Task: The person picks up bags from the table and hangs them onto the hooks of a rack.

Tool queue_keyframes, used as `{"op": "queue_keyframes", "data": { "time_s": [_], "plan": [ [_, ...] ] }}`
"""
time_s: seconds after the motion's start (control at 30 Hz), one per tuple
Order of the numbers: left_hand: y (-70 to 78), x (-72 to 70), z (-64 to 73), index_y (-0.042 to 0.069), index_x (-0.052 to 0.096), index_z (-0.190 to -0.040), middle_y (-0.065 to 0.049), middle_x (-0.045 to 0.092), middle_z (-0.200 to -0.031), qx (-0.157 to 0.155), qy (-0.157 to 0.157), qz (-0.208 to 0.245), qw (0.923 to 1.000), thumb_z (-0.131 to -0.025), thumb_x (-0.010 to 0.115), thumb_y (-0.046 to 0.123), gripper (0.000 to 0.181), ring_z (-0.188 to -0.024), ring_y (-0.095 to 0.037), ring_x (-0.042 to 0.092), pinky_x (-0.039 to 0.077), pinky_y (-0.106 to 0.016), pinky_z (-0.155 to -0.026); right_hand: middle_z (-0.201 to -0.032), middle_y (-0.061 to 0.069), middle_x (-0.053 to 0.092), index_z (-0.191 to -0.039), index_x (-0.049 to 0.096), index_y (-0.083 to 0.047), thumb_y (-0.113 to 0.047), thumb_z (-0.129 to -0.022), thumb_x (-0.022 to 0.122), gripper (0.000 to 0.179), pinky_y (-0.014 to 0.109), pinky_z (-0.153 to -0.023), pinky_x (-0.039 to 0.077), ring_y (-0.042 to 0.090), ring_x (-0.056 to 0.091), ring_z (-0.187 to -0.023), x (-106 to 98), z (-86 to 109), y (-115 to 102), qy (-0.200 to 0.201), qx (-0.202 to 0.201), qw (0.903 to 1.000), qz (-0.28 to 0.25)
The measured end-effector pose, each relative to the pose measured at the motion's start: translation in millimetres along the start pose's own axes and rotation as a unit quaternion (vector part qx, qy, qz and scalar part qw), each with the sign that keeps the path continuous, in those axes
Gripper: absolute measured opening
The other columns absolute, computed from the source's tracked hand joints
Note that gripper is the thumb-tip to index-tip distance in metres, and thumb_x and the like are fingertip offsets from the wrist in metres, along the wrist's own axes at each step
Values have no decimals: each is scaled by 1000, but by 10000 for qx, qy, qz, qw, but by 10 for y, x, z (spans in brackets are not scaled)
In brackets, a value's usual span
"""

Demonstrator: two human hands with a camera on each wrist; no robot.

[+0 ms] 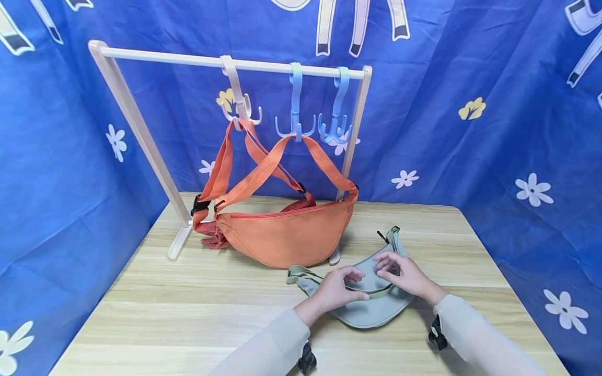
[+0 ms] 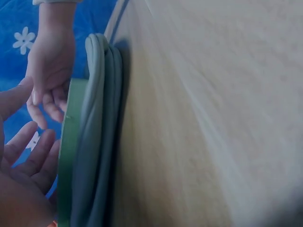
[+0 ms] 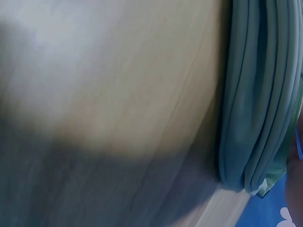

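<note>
A grey-green waist bag (image 1: 371,313) lies on the table, its light green strap (image 1: 378,293) running across its front. Over the bag's left half is my left hand (image 1: 336,288), thumb and fingers spread apart near the strap. My right hand (image 1: 405,274) hovers by the bag's right half with loosely bent fingers. In the left wrist view, both the left hand (image 2: 23,189) and the right hand (image 2: 52,66) have nothing between their fingers, beside the strap (image 2: 71,137). Folded layers of the bag (image 3: 258,94) fill the right side of the right wrist view.
Behind stands a wooden rack (image 1: 174,55) with a beige hook (image 1: 235,86) and two blue hooks, one in the middle (image 1: 296,96) and one at right (image 1: 337,102). An orange waist bag (image 1: 287,235) hangs by its strap, and another orange-red strap (image 1: 221,169) hangs from the beige hook.
</note>
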State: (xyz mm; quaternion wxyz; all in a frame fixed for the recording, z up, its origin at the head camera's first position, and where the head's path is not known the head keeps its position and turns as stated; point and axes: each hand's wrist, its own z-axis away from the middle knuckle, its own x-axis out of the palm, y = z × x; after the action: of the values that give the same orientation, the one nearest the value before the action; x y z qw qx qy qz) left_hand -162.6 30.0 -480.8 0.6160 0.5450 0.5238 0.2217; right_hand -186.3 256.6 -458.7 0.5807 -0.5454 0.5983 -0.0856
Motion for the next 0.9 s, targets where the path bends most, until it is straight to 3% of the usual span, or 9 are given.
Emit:
{"op": "queue_keyframes", "data": {
  "time_s": [0.13,0.33,0.67,0.9],
  "plan": [
    [-50,-20,-7,1,66,-108,-10,69,-98,-79,-50,-51,9999,-71,85,17,44,-91,-23,66,49,-31,-84,-92,21,65,-113,56,10,7,-83,67,32,44,-72,51,30,64,-80,-24,29,172,-297,-139,9995,-29],
    [-103,-48,-25,-1,65,-106,-9,68,-94,-164,-158,-33,9997,-68,86,11,45,-87,-21,66,50,-29,-81,-94,12,67,-115,57,4,-2,-82,72,37,33,-75,50,27,64,-84,-43,74,449,-607,4,9981,-59],
    [-157,-77,-68,1,67,-101,-5,68,-88,-338,-210,-220,9990,-65,87,5,41,-78,-11,63,49,-20,-74,-97,1,67,-116,60,-6,-22,-80,78,43,30,-87,44,16,62,-91,-100,71,488,-998,433,9939,153],
    [-164,-85,-93,0,68,-94,-2,67,-81,-439,-154,-340,9983,-66,84,-3,32,-73,-12,63,48,-18,-69,-96,-5,66,-112,62,-8,-25,-76,82,45,27,-86,43,11,61,-90,-117,59,512,-1252,359,9911,272]
  ]
}}
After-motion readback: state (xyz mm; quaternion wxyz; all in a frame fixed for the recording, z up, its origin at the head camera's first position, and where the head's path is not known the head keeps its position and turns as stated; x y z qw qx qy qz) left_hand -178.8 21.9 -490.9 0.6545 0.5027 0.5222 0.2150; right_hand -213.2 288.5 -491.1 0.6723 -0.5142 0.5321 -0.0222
